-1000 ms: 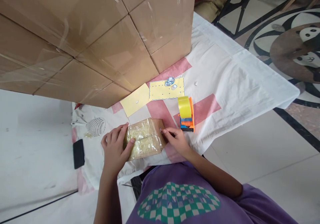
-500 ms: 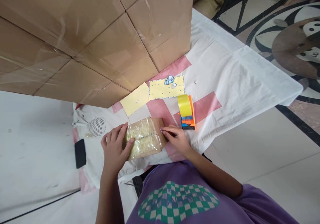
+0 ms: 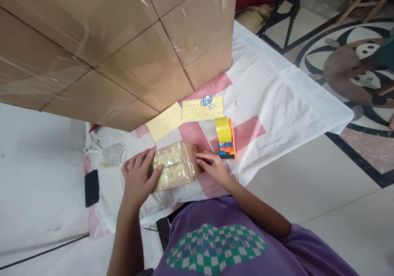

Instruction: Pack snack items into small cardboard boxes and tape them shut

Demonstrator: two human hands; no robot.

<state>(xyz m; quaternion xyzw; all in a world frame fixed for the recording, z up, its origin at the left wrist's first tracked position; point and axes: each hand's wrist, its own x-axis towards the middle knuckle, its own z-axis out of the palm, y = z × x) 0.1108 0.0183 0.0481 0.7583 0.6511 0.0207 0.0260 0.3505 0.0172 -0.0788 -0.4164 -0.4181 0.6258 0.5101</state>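
Left hand [image 3: 137, 176] spread on the box [image 3: 175, 167], right hand [image 3: 196, 159] pinching a pale bit [image 3: 195, 156], I could lose it by slackening.

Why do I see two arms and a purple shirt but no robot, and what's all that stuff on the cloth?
There's no robot here: a person is using two bare hands. The camera sits on their head, looking forward and down, so you see about what they'd see.

The left hand rests on one end of a small cardboard box with shiny clear tape on it. The right hand has its fingertips at the other end; what they might pinch is too small to tell.

On the white-and-pink cloth lie two yellow sheets, a roll of yellow tape on an orange and blue holder, and a white thing full of holes. Behind stands big brown cardboard.
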